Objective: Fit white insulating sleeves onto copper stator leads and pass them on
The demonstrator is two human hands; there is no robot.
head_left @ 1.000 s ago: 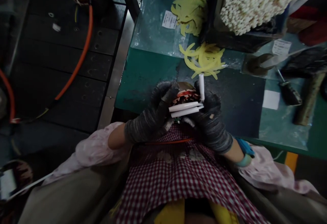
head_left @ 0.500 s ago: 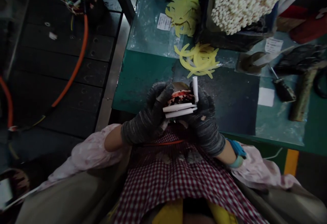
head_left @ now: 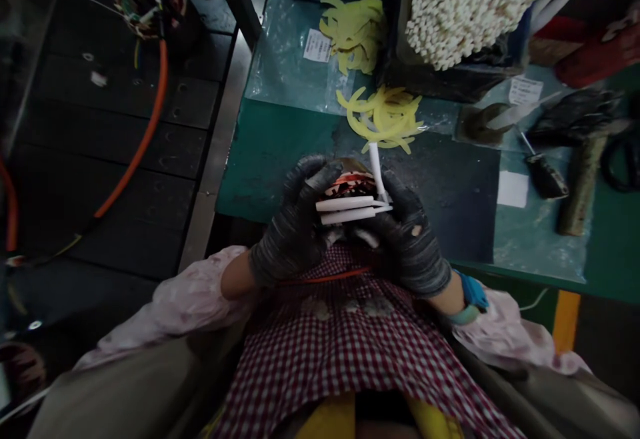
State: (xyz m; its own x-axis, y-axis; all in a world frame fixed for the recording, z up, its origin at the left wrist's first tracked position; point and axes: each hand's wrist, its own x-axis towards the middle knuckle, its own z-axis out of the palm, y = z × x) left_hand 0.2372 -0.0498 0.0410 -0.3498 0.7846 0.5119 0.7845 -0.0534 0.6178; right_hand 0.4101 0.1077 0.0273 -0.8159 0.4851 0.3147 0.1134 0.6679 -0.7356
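Observation:
A motor stator (head_left: pixel 351 165) with reddish windings is held between my two gloved hands, at the near edge of the bench in front of the checked apron. My left hand (head_left: pixel 300 219) wraps its left side, fingers curved over the top. My right hand (head_left: pixel 407 232) grips the right side; the fingers' undersides are hidden. White sleeved leads come out of the stator near my right hand: two sleeves (head_left: pixel 345 204) point left across its front, and one upright sleeve (head_left: pixel 376 165) points away from me.
Yellow curved strips (head_left: pixel 385 119) lie just beyond the stator, with a yellow pile (head_left: pixel 355 32) behind. A bin of thin white tubes (head_left: pixel 475 12) stands at the back. To the right are a hammer (head_left: pixel 580 185) and a dark-handled tool (head_left: pixel 547 175). Another stator (head_left: pixel 175 12) sits on the dark left surface.
The stator has turned slightly in my hands, and the upright sleeve now leans left. My left hand's wrist has shifted a little right. The whole view has slid slightly.

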